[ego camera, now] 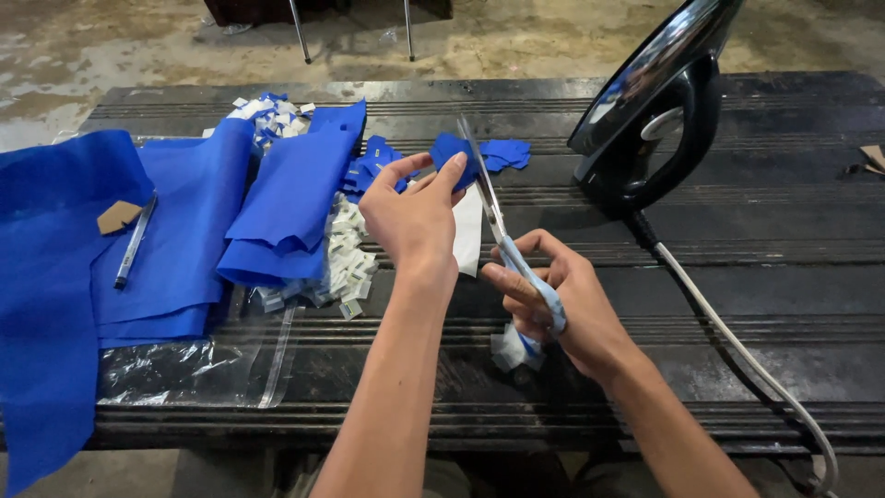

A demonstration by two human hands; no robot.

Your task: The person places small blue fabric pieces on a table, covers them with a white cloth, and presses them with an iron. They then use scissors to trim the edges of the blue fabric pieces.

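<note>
My left hand (417, 219) pinches a small blue fabric piece (452, 152) with a white piece (468, 231) hanging below it. Scissors (502, 235) with light blue handles are in my right hand (562, 309), their blades pointing up and away, right beside the fabric piece. Both hands are held over the dark ribbed table (737, 304).
Folded blue fabric sheets (184, 221) lie at left, with a pen (134, 244) and a cardboard scrap (118, 217) on them. Small white tags (346, 263), blue cutouts (505, 153), and a clear plastic bag (203, 364) lie nearby. A black iron (659, 111) stands upright at right, its cord (737, 350) trailing off the table.
</note>
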